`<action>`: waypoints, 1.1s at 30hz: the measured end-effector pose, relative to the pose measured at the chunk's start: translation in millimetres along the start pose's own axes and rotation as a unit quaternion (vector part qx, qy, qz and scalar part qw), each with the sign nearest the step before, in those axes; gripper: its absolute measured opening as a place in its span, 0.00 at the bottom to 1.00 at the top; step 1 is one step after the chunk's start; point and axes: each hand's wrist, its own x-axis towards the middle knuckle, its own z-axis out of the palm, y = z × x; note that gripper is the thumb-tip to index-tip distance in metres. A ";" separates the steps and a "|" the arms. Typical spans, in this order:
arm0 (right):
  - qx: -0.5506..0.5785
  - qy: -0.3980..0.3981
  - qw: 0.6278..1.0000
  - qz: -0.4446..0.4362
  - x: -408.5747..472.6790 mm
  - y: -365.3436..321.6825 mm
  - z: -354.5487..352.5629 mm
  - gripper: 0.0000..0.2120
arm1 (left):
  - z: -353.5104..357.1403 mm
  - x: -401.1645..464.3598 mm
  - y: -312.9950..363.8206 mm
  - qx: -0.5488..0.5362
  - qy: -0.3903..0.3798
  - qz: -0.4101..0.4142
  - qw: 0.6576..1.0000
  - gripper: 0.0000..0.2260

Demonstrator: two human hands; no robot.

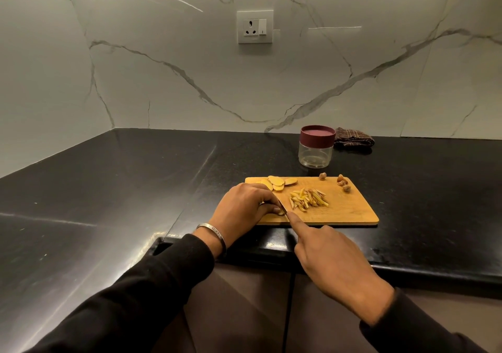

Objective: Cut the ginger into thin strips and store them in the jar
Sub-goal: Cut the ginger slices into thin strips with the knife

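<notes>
A wooden cutting board (pixel 347 211) lies on the black counter. Yellow ginger slices (pixel 279 183) sit at its far left, a pile of thin ginger strips (pixel 308 200) in the middle, and brown ginger scraps (pixel 343 183) at the far right. My left hand (pixel 244 208) rests on the board's left end, its fingers curled over a ginger piece that is mostly hidden. My right hand (pixel 331 260) grips a knife (pixel 283 208), the index finger stretched along the blade's back, the blade edge down beside my left fingertips. A clear jar (pixel 316 154) with a maroon lid stands behind the board.
A folded dark checked cloth (pixel 353 140) lies beside the jar against the marble wall. A wall socket (pixel 254 26) sits above. The counter's front edge (pixel 407 268) runs just below the board, and the counter turns a corner at the left.
</notes>
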 end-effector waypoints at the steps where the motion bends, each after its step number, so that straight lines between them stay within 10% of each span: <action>1: 0.004 0.001 1.000 -0.002 -2.4 0.3 0.8 0.28 | 0.0 -0.1 -0.2 0.000 0.001 0.000 1.000 0.04; 27: -0.120 0.031 0.992 0.037 -33.7 13.1 -2.2 0.30 | 4.4 -1.1 1.5 0.056 -0.054 0.040 0.996 0.18; 33: -0.005 0.043 0.999 0.027 -30.7 17.0 0.0 0.29 | 1.9 -5.2 0.9 -0.010 0.007 0.013 1.000 0.03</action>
